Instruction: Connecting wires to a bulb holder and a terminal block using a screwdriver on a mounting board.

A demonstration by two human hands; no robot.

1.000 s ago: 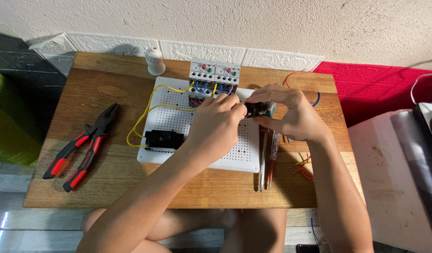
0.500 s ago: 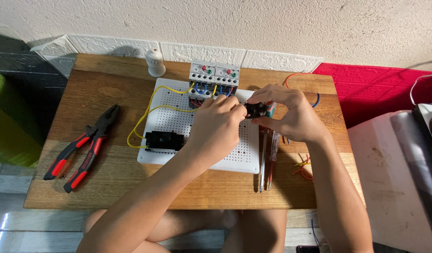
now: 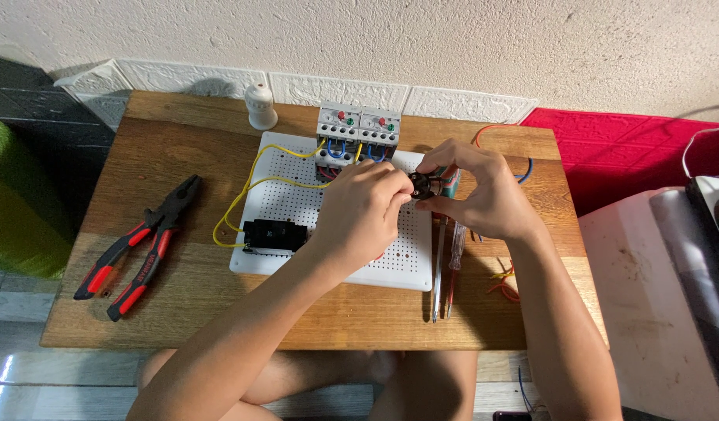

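**Two hands closing on a small dark component above the perforated board**

The left hand [image 3: 359, 206] and the right hand [image 3: 476, 195] are meeting just right of the frame's centre, both gripping a small dark component [image 3: 422, 185] between their fingertips. The left hand is pinching it from the left with fingers curled in; the right hand is wrapping around it from the right, thumb below and fingers arched above, so most of the part is lying hidden. Only a dark, rounded end is showing between the two hands, with a hint of teal behind it.

The part is looking small, rigid and light, most likely moulded plastic with metal terminals, so it is probably calling for a fingertip hold on its body rather than on any thin contacts. Its smooth casing could be slipping under a loose pinch.

Just below the hands, a white perforated board [image 3: 391, 265] is lying on the wooden surface [image 3: 172, 148]. A black module [image 3: 274, 234] is sitting at the board's lower left, and yellow wires [image 3: 250, 187] are looping from it up to two grey breaker-type units [image 3: 358, 126] at the board's top edge. Two screwdrivers [image 3: 445, 273] are lying right of the board, with loose wire offcuts [image 3: 504, 282] beside them. Further out, red-and-black pliers [image 3: 137, 249] are resting at the left of the frame, and a small white porcelain fitting [image 3: 260, 105] is standing at the upper left.
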